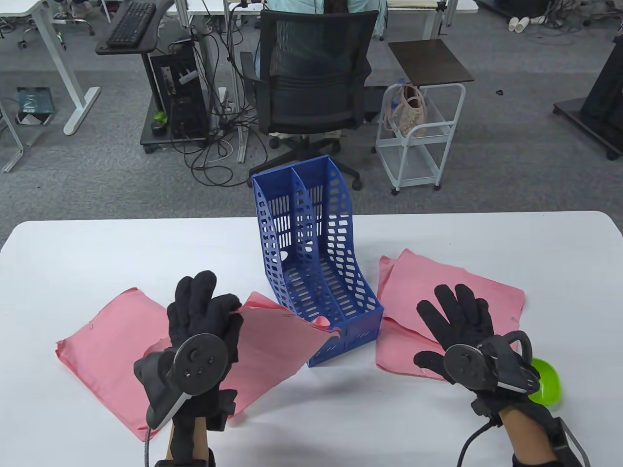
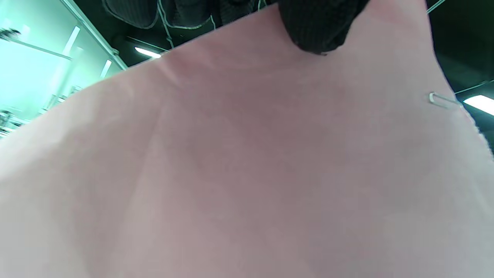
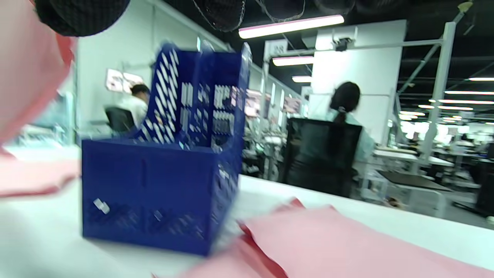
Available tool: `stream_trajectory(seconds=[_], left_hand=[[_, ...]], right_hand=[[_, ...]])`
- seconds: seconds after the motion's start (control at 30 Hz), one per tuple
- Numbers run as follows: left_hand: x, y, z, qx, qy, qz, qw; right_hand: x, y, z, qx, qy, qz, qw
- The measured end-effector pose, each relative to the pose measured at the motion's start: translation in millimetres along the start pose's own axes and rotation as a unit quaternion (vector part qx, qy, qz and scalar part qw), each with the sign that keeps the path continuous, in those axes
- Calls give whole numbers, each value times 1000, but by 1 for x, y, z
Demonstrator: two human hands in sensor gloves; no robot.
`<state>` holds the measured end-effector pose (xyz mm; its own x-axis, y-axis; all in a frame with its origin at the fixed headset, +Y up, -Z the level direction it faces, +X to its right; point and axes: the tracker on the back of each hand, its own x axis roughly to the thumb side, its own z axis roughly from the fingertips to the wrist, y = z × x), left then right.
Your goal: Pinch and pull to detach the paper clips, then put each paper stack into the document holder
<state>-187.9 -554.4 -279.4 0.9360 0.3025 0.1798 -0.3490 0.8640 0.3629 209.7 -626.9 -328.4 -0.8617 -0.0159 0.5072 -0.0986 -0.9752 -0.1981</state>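
We see left hand [image 1: 204,316] pinching lifted pink stack [image 1: 272,340] by upper edge, thumb and fingers closed on paper; stack's far corner touches holder's front lip. Clip [image 2: 442,100] sits on stack's edge in left wrist view. Right hand [image 1: 460,323] fingers spread and straight, holding nothing; whether it touches right stack [image 1: 452,282] we cannot tell. Blue holder [image 1: 316,262] stands mid-table between stacks. Third stack [image 1: 104,350] lies flat at left. Green bowl [image 1: 547,384] near right wrist.
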Motion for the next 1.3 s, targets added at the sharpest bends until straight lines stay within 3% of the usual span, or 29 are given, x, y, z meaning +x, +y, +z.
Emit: stream_trajectory(seconds=[0.23,0.37,0.53,0.83,1.0,1.13,1.3], left_hand=[[34,-17,3,-28,-70,20,997],[49,-29,6,-37,-96,13,995],[57,-31,10,-25,-108,-4,994],[56,-30,12,-25,-129,15,991],[34,-39,-3,-134,-128,66,980],[28,-58,-14,-244,-147,114,952],[38,-76,-17,-296,-180,129,929]], right_hand=[[48,-43,-26,-88,-67,-150,982],[75,-57,-38,-95,-84,-154,980],[92,-57,-44,-109,-76,-148,980],[95,-55,-43,-132,-95,-174,971],[94,-63,-38,-133,-115,-167,970],[93,-68,-34,-133,-128,-159,970],[92,-71,-31,-123,-130,-139,974]])
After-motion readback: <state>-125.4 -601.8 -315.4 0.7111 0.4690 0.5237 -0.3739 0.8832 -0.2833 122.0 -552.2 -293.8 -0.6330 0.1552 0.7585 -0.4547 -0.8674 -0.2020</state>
